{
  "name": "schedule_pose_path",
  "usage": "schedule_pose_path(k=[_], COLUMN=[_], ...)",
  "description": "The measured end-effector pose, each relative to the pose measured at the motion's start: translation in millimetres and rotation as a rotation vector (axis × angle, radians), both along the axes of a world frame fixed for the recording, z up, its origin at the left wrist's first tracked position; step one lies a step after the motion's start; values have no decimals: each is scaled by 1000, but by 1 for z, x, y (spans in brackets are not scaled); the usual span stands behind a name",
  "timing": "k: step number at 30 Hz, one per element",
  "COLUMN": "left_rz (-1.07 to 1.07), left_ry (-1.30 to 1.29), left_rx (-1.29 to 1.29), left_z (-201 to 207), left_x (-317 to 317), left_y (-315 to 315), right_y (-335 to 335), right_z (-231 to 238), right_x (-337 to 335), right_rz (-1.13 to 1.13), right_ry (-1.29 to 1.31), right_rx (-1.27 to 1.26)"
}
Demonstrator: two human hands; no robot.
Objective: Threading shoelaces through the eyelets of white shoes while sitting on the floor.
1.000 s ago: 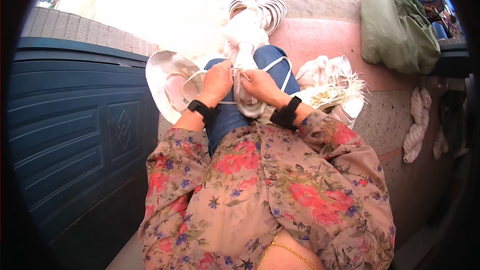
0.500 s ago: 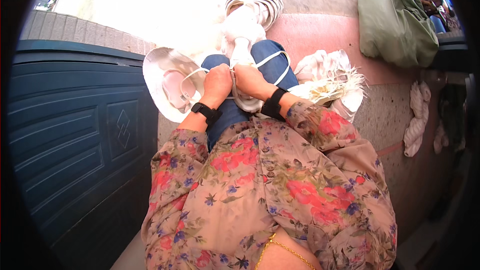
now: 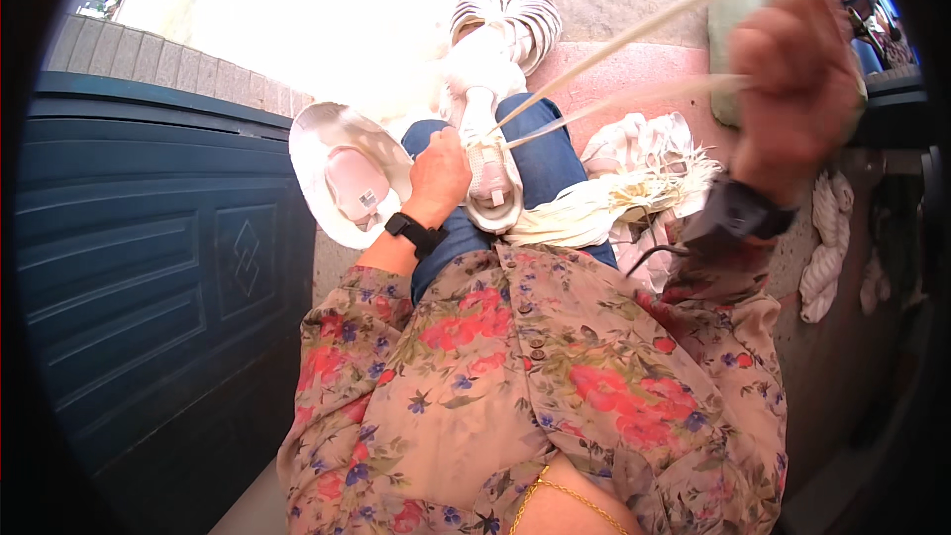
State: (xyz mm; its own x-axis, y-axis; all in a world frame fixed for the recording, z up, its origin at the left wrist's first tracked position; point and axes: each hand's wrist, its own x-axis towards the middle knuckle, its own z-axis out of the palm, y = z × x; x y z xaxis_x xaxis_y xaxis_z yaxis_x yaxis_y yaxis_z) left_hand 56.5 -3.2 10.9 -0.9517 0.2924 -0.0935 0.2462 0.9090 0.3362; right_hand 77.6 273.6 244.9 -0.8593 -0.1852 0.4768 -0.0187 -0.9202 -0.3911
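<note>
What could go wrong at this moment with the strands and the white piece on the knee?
The right hand pulls pale fibre strands taut; they might snap or cut into fingers. The left hand alone pins the white woven piece on the blue-jeaned knee; it may slip. The loose fibre bundle beside it could tangle.

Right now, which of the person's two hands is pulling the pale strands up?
The right hand, raised high toward the camera with the pale strands stretched taut. The left hand stays low, pressed on the white woven piece on the knee.

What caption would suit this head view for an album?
Left hand steadies a white woven piece on the lap; raised right hand pulls pale strands taut.
</note>
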Motion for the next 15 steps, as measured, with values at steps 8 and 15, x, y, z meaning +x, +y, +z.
schedule_pose_path(k=[8, 15], left_rz=[-214, -447], left_ry=[-299, -199], left_rx=[206, -186], left_z=[3, 11], left_x=[-47, -44], left_y=[17, 41], right_y=[1, -16], right_z=[27, -13], right_x=[22, -19], right_rz=[59, 29], right_ry=[-30, -29], right_rx=[-160, 134])
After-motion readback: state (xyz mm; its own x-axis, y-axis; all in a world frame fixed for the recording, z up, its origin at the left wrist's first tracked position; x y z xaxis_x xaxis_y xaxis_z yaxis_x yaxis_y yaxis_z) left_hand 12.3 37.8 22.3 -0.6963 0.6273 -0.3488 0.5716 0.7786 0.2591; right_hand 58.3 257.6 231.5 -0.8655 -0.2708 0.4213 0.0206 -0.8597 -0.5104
